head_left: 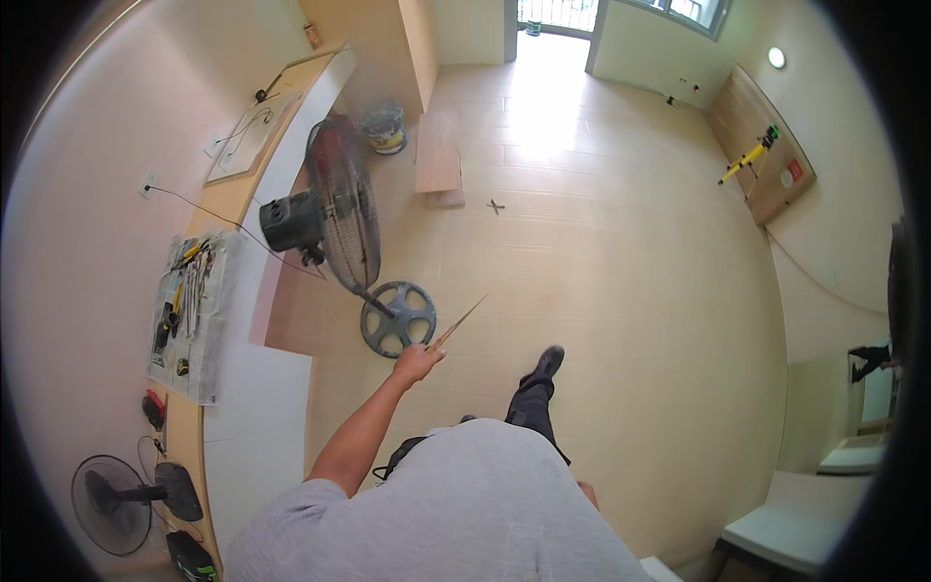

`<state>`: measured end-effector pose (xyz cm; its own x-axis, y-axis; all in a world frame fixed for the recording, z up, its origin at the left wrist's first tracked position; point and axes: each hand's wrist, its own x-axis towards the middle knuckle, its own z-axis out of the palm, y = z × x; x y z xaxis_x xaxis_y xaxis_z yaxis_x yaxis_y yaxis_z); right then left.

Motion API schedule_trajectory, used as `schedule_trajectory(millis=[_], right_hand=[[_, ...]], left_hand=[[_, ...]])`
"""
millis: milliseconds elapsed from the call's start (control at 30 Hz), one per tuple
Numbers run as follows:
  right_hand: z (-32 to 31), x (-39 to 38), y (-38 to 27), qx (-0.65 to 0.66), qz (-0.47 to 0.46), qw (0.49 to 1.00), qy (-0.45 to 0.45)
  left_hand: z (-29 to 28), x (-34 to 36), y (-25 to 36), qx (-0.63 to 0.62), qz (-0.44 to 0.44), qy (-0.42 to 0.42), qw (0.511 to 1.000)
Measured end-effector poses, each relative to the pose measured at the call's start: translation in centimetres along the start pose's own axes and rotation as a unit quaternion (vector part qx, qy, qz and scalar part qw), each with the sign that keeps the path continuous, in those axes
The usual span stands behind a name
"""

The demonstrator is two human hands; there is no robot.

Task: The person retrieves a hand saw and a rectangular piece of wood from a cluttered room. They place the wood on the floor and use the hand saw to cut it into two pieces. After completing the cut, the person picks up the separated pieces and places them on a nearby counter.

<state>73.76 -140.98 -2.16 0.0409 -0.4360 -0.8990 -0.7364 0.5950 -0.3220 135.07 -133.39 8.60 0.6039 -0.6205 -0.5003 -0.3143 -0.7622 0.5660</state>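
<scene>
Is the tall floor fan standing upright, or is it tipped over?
Upright: the floor fan stands on its round base, which rests flat on the floor.

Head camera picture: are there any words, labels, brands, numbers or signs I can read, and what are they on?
None can be read.
Red sticker on the brown board: any print is too small.
Bucket: its yellowish patch is too blurred.

Below the left fingers [436, 355] is a light-grey, short-sleeved cloth shirt [475, 500]; right of them, black trousers [529, 407] and a black shoe [549, 361].
</scene>
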Motion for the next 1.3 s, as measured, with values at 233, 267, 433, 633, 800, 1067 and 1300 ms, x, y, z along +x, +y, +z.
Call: schedule_trajectory(millis=[233, 267, 433, 633, 800, 1067, 1300], right_hand=[[-10.1, 14.6, -17.1, -0.165, -0.116, 0.977, -0.065], [-12.1, 16.7, -20.8, -0.151, -0.111, 0.98, -0.062], [-20.6, 26.0, -46.2, 0.022, -0.088, 0.996, 0.009], [-23.5, 30.6, -73.1, 0.044, -0.236, 0.97, 0.039], [-16.5, 33.9, -81.6, 0.005, -0.212, 0.977, 0.029], [-3.2, 32.4, -82.2, -0.198, -0.026, 0.978, -0.067], [4.4, 34.4, -92.7, -0.087, -0.04, 0.994, -0.045]], left_hand=[[-1.8, 13.5, 18.3, -0.142, 0.057, 0.077, 0.985], [-2.5, 14.9, 20.3, -0.158, 0.066, 0.095, 0.981], [-7.5, 21.4, 27.9, -0.239, 0.058, 0.199, 0.949], [-13.8, 33.2, 30.4, -0.302, 0.018, 0.285, 0.91], [-19.2, 47.0, 27.3, -0.269, 0.008, 0.363, 0.892], [-28.5, 64.5, 21.7, -0.318, -0.085, 0.352, 0.876], [-37.2, 69.1, 21.1, -0.307, -0.116, 0.283, 0.901]])
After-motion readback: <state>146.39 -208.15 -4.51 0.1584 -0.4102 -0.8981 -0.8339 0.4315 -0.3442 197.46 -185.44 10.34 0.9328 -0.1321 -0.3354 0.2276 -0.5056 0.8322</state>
